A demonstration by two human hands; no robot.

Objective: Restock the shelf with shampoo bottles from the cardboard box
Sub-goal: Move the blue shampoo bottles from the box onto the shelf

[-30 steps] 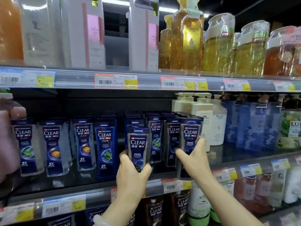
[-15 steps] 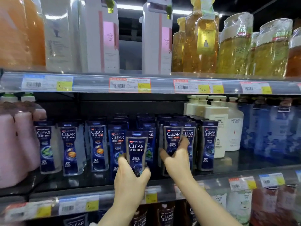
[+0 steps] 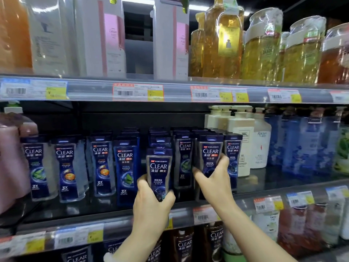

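Observation:
Rows of dark blue CLEAR shampoo bottles stand on the middle shelf [image 3: 105, 210]. My left hand [image 3: 151, 203] grips the bottom of one dark CLEAR bottle [image 3: 159, 171], held upright just in front of the shelf's middle row. My right hand [image 3: 215, 178] is wrapped around the lower part of another CLEAR bottle [image 3: 210, 154] standing in the row to the right. The cardboard box is out of sight.
White pump bottles [image 3: 239, 133] and blue bottles [image 3: 306, 144] stand to the right, pink bottles [image 3: 11, 163] to the left. The upper shelf [image 3: 90, 91] carries white cartons and amber bottles [image 3: 222, 40]. More CLEAR bottles [image 3: 185, 244] fill the shelf below.
My right hand shifted left from the rightmost CLEAR bottle to the one beside it and closed on it. My left hand kept its bottle, nearly still.

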